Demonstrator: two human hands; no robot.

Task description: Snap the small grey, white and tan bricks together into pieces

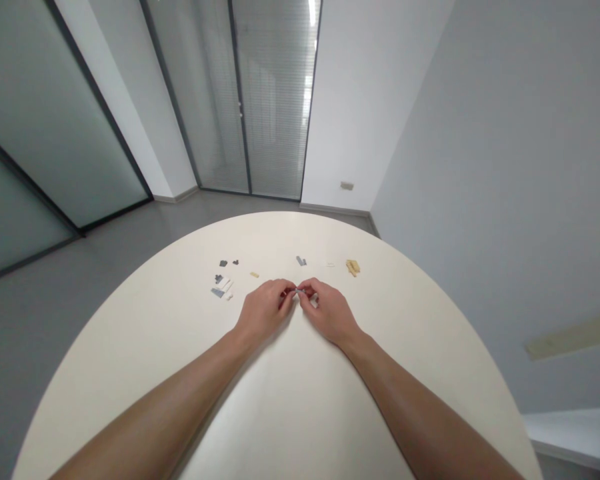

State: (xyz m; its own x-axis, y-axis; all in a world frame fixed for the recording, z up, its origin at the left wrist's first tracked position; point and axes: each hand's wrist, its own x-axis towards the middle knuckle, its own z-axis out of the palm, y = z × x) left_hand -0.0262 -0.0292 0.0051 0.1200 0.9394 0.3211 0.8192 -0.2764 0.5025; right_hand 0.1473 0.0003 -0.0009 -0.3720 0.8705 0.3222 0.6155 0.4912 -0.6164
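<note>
- Centrally, the left hand [264, 308] and right hand [331, 315] meet over the white round table [430, 327], well inside its rim.
- Thumb and fingers of each hand pinch a small grey piece [297, 291] between them; fingers hide most of its outline.
- Beyond the fingertips, a strip of tabletop runs to the far curved edge, with grey pieces [301, 261] lying partway along it.
- Right of those lie faint white pieces [330, 265], then a yellow heap [353, 267], near the right hand yet apart from it.
- Just past the left knuckles sits a single yellow piece [255, 275]; farther left, a mixed white-and-grey cluster [224, 285] and dark pieces [223, 263] lie inside the left rim.
- Both forearms slant inward from the near side, with tabletop between them.
- Floor [130, 237] separates the left rim from the glass partitions [95, 160]; a plain wall [505, 200] rises beyond the right rim.
</note>
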